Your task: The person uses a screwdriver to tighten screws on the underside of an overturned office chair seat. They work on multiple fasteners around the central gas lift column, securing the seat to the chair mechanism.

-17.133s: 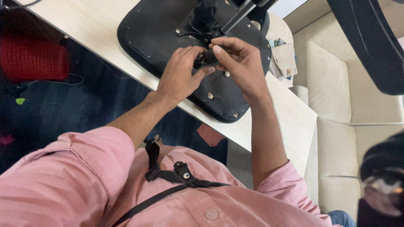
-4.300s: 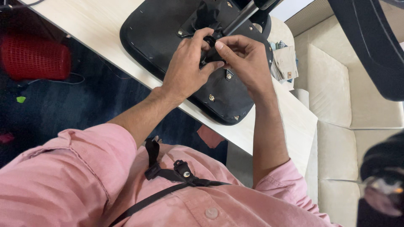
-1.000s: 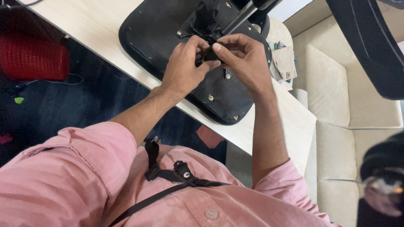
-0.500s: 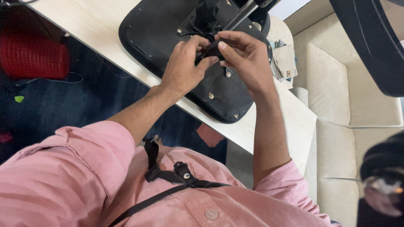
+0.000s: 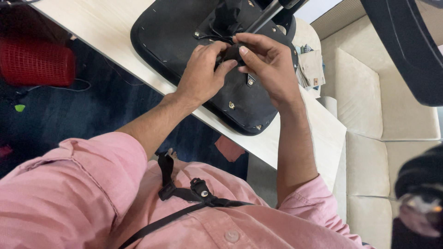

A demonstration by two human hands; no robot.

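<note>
item: upturned black chair seat [image 5: 184,41], lay underside up on a pale wooden table [image 5: 106,23], bolts showing along its near edge. a black mechanism plate [image 5: 226,18] sat at its middle, with a metal lever [image 5: 267,14] running off toward the top.

left hand [image 5: 200,76]: rested on the seat's underside, fingers curled narrow, thumb and forefinger pinched on a small black knob [image 5: 232,51] just below the plate.

right hand [image 5: 270,64]: met the left from the other side, fingers bent close over the same knob, thumb pressed against it. both hands touched each other at the fingertips.

knob: lay between the two hands, mostly covered; its shape could not be told.

surroundings: a red mesh basket [image 5: 37,62] stood on the dark blue floor [image 5: 92,101] left of the table; a cream sofa [image 5: 383,115] stood to the right; folded paper items [image 5: 311,69] lay at the table's far end, beside the seat. the person wore a pink shirt [image 5: 69,193] crossed by a black strap [image 5: 184,193].
</note>
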